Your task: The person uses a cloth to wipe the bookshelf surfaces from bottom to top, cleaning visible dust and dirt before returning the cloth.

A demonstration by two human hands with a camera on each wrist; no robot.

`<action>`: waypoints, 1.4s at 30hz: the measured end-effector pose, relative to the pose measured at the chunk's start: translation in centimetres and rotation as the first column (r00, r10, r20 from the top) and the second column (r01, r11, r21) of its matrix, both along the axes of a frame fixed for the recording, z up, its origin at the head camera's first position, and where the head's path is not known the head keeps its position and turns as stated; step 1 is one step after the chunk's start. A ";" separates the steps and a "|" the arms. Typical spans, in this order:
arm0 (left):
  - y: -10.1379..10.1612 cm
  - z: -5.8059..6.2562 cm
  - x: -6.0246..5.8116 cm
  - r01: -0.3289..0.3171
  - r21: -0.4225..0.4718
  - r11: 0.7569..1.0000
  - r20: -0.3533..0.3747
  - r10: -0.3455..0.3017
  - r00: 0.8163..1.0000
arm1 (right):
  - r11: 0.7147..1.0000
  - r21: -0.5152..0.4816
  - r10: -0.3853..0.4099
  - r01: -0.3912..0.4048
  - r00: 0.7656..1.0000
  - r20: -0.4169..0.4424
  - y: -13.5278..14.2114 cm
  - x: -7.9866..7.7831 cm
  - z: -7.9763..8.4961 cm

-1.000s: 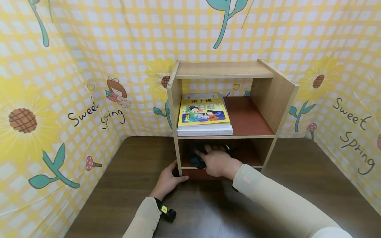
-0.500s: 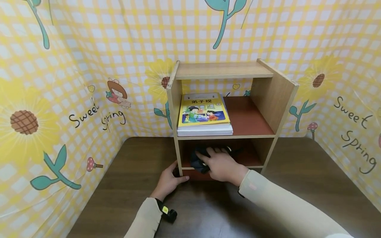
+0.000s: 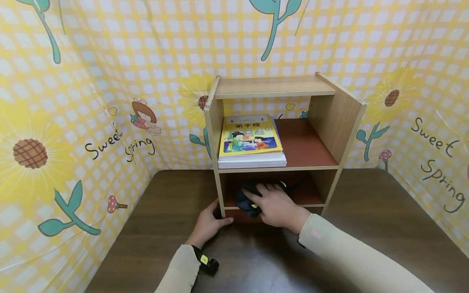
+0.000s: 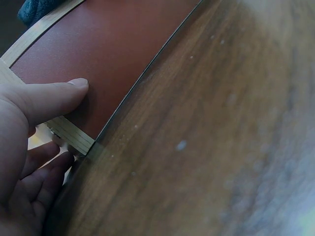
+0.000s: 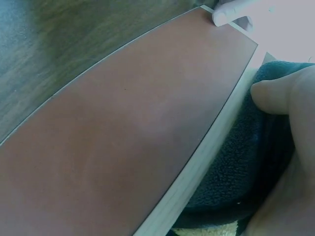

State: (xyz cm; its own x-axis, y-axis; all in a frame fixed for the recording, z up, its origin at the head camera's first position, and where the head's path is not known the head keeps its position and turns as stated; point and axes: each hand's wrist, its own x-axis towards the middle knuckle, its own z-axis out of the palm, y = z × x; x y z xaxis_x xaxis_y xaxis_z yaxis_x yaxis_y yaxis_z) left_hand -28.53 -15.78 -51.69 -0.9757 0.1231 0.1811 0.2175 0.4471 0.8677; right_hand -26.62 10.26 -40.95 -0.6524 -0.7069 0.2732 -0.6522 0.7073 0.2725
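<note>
A small wooden shelf unit [image 3: 335, 126] with reddish-brown boards stands on the table. My left hand [image 3: 206, 224] grips its lower left corner: the thumb lies on the red front panel [image 4: 123, 54] and the other fingers are behind the side board. Inside the lower compartment, my right hand [image 3: 278, 207] holds a dark teal, fuzzy cloth [image 5: 229, 172] against the shelf near its front edge. In the right wrist view the thumb presses on the cloth, part of which hangs at the wooden edge. The palm hides much of the cloth in the head view.
A stack of books [image 3: 253, 140], a yellow picture book on top, lies at the left of the middle shelf. The dark wooden table [image 3: 154, 236] spreads around the unit. Yellow checked fabric [image 3: 168, 49] with sunflowers hangs behind and at both sides.
My right hand has slid a little to the right and toward me with the cloth along the lower shelf. My left hand keeps its grip on the corner.
</note>
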 end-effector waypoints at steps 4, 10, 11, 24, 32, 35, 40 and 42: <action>0.1 0.0 0.0 0.003 -0.001 1.000 0.001 -0.003 1.000 | 1.000 -0.004 -0.001 0.001 1.000 0.009 0.3 0.1 -0.1; 0.1 -0.1 0.0 0.002 0.005 1.000 0.016 -0.002 1.000 | 1.000 -0.015 0.010 -0.010 1.000 0.023 0.9 0.4 -0.3; 0.1 -0.1 0.0 0.005 0.008 1.000 0.014 -0.005 1.000 | 1.000 -0.015 0.010 -0.010 1.000 0.025 1.1 0.5 -0.3; 0.1 -0.1 0.0 0.006 0.010 1.000 0.026 -0.006 1.000 | 0.998 -0.050 0.041 -0.040 0.999 0.028 3.5 1.6 -0.6; 0.1 0.0 0.0 0.000 0.012 1.000 0.032 -0.001 0.999 | 0.996 -0.076 0.055 -0.053 0.998 0.027 5.1 1.7 -0.8; 0.1 0.0 0.0 -0.002 0.014 1.000 0.034 0.002 0.999 | 0.996 -0.081 0.047 -0.043 0.998 0.040 5.6 1.8 -0.7; 0.1 0.0 0.1 -0.001 0.012 1.000 0.032 0.001 0.999 | 0.996 -0.087 0.026 -0.019 0.997 0.078 6.5 1.8 -0.6; 0.2 0.0 0.1 0.007 0.010 1.000 0.027 -0.008 1.000 | 0.996 -0.087 0.018 -0.010 0.996 0.090 6.9 1.7 -0.7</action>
